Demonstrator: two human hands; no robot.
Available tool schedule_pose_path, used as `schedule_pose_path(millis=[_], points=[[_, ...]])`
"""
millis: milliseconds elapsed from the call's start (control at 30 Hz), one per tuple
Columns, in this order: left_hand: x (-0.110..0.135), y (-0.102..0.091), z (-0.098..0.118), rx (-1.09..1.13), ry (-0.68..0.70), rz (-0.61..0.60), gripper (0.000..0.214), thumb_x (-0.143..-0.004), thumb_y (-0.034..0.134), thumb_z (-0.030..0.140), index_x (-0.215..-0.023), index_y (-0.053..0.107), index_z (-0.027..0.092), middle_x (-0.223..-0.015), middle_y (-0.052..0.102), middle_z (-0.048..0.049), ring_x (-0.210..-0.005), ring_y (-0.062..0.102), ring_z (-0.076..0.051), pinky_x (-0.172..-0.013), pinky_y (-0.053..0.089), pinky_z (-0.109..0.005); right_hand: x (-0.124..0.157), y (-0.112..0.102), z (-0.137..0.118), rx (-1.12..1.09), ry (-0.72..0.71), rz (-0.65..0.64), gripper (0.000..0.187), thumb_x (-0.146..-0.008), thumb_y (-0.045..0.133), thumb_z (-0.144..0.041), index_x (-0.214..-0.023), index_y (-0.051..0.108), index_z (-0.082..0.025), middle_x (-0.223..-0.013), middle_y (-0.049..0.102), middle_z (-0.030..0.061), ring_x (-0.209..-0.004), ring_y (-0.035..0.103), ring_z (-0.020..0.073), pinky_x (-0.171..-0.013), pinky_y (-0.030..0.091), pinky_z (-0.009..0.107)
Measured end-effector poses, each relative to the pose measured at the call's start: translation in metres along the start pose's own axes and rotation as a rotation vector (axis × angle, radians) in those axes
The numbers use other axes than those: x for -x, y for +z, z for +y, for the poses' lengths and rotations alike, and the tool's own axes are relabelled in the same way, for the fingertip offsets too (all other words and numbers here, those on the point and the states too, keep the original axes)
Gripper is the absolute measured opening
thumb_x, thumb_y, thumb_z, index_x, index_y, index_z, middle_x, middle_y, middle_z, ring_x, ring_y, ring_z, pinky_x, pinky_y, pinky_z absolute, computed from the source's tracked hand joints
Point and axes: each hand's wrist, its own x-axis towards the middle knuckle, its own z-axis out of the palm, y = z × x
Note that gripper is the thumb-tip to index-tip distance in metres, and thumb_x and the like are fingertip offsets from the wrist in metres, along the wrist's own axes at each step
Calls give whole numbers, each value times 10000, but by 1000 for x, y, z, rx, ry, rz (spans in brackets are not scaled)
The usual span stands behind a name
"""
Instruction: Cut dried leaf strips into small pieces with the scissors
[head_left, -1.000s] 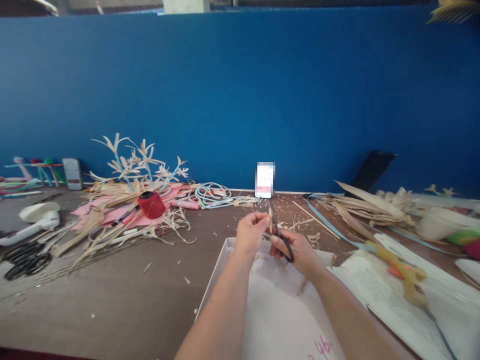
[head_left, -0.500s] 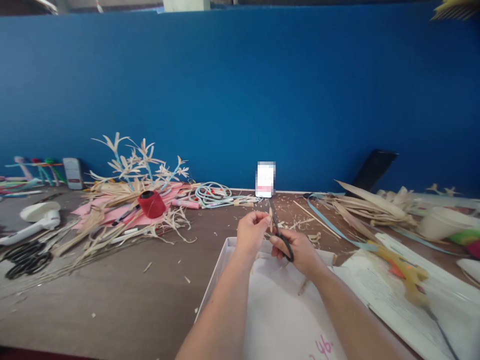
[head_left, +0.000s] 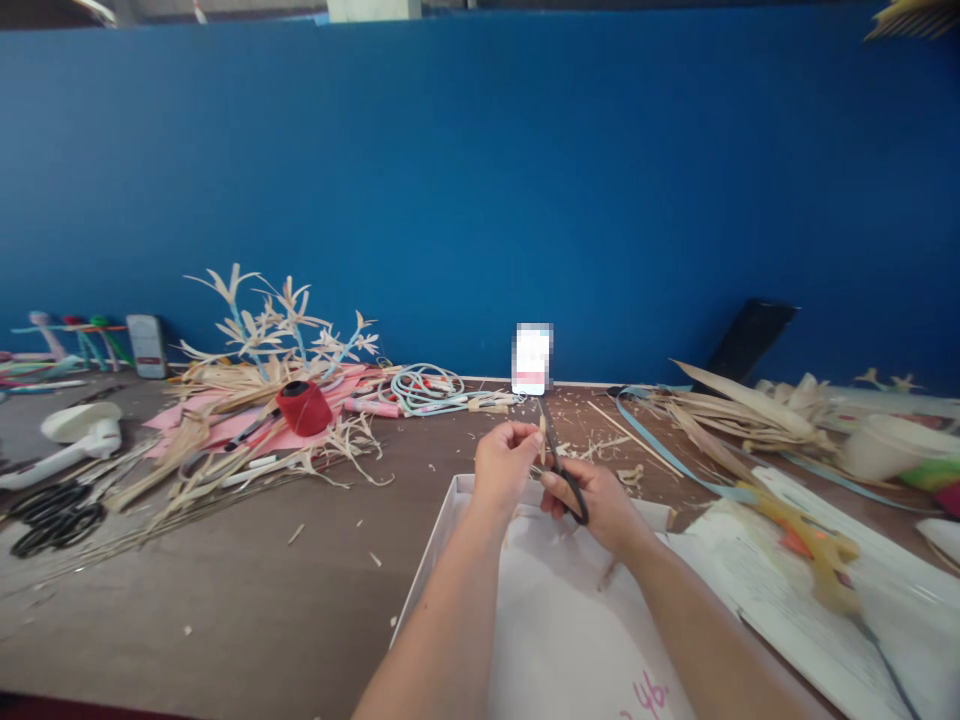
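Pinched in the fingertips of my left hand (head_left: 507, 462) is a small pale strip of dried husk (head_left: 543, 438), held upright. My right hand (head_left: 592, 500) grips a pair of black-handled scissors (head_left: 575, 490), whose blades point away from me, close beside the strip. Whether the blades touch the strip is too small to tell. Both hands hover over the far end of a white shallow box lid (head_left: 555, 620) with pink handwriting, where a few scraps lie.
Left lie black-handled scissors (head_left: 56, 515), a red thread spool (head_left: 304, 408), husk flowers (head_left: 289, 310) and a white lamp-like object (head_left: 82, 435). A lit phone (head_left: 532, 360) leans on the blue wall (head_left: 450, 180). At right are a yellow glue gun (head_left: 825, 570), papers (head_left: 795, 610) and husks (head_left: 750, 405).
Almost nothing differs. Both hands keep their places with the strip and scissors; the whole view has shifted very slightly.
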Motion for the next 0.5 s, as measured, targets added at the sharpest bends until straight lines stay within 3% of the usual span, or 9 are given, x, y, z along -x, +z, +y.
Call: schedule_pose_path(millis=[267,500], points=[[3,1,4,-57,17,27,151,-653,608,278,-728,631,149,-642,622,-15,-583,530,-108,-568,404,-218,-2,-2,10,-31,-20,42,417,-738,572,-469,-1026,613,-170,-603,620,7,-525,558,139,-530,435,251],[-1,0,-1,-33,27,21,186,-649,618,292,-755,644,141,-705,633,-30,-626,530,-110,-592,405,-214,-2,-2,8,-142,36,143,446,-736,592,-449,-1072,593,-154,-621,612,16,-544,544,136,-519,412,251]])
